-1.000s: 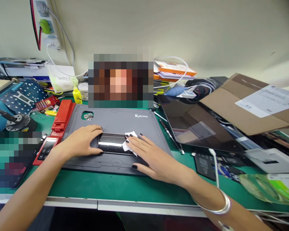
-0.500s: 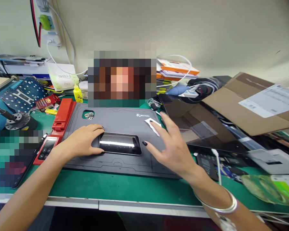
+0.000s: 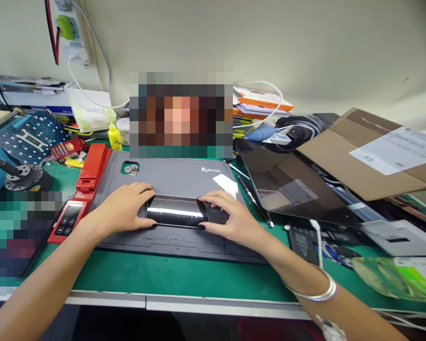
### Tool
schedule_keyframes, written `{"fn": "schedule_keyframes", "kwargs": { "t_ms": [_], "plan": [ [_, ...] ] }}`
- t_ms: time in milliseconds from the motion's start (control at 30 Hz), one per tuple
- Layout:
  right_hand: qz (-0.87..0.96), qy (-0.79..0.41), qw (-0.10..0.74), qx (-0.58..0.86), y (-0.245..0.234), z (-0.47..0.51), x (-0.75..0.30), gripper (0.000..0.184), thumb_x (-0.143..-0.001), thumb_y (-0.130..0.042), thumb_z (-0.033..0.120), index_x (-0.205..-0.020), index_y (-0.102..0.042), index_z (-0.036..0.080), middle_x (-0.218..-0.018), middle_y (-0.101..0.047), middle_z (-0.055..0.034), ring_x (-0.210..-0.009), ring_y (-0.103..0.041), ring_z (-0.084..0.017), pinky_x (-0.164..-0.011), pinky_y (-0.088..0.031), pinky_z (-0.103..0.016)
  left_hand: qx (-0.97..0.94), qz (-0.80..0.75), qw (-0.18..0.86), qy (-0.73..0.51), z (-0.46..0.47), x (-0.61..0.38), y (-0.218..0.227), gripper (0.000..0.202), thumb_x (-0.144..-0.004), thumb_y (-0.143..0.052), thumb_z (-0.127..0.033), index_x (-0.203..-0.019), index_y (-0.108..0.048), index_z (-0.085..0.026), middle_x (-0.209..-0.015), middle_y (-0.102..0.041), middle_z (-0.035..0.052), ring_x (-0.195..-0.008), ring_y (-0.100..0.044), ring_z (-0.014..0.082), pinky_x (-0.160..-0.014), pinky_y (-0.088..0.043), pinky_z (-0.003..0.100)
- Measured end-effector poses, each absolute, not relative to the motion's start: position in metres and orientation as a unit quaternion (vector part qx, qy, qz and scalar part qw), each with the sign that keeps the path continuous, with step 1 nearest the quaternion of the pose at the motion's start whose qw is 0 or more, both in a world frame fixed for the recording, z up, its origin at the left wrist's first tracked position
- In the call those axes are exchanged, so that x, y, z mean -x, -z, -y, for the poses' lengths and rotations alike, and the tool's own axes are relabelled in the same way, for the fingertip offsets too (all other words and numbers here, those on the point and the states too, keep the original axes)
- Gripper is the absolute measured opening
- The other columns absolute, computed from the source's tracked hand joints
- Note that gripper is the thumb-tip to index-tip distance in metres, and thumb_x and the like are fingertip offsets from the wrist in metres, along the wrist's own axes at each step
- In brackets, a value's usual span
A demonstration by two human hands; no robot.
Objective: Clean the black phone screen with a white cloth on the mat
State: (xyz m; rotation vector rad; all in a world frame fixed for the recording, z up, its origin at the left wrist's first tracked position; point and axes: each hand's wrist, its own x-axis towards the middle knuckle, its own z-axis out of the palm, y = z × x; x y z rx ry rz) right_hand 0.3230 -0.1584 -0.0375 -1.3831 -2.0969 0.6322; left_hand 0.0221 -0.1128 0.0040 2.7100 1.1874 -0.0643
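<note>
Two grips closed: left hand (image 3: 122, 208) and right hand (image 3: 230, 218) clasp opposite ends of glossy black phone (image 3: 175, 211) on grey mat (image 3: 170, 177); white wipe (image 3: 226, 184) just beyond right hand.

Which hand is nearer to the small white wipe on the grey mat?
Right hand: just below the small white wipe. Left hand: far to its left, beyond the black glossy phone.

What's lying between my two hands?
In the head view, a glossy black phone lies between your left hand and right hand, on the gray mat.
</note>
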Motion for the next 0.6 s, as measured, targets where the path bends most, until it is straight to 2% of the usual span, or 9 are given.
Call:
{"fn": "schedule_keyframes", "kwargs": {
  "t_ms": [167, 400, 600],
  "plan": [
    [0.744, -0.274, 0.293, 0.535, 0.039, 0.154, -0.323, 0.036, -0.074, -0.069, 0.035, -0.107, -0.065, 0.024, -0.104, -0.064, -0.0078, -0.086, -0.059, -0.022, -0.074, -0.052, -0.038, -0.906, -0.415, 0.084, 0.005, 0.116, -0.027, -0.002, 0.063, -0.082, -0.07, -0.05, -0.133, -0.055, -0.017, -0.14, -0.053, 0.0132, -0.126, -0.053, 0.0327, -0.103, -0.045, 0.045],
    [0.704, -0.31, 0.307, 0.56, 0.033, 0.152, -0.319, 0.03, -0.071, -0.065, 0.037, -0.098, -0.068, 0.024, -0.097, -0.065, -0.0062, -0.082, -0.058, -0.021, -0.071, -0.047, -0.036, -0.897, -0.435, 0.083, -0.006, 0.119, -0.034, -0.002, 0.062, -0.079, -0.071, -0.052, -0.128, -0.059, -0.016, -0.135, -0.056, 0.0134, -0.12, -0.055, 0.0333, -0.099, -0.048, 0.048],
    [0.668, -0.316, 0.296, 0.605, 0.026, 0.147, -0.308, 0.024, -0.074, -0.058, 0.039, -0.087, -0.067, 0.021, -0.081, -0.06, -0.0041, -0.072, -0.055, -0.019, -0.065, -0.045, -0.034, -0.894, -0.441, 0.076, -0.015, 0.122, -0.039, -0.001, 0.059, -0.078, -0.072, -0.054, -0.122, -0.061, -0.016, -0.133, -0.057, 0.0142, -0.12, -0.055, 0.0337, -0.096, -0.049, 0.048]
  ]
}}
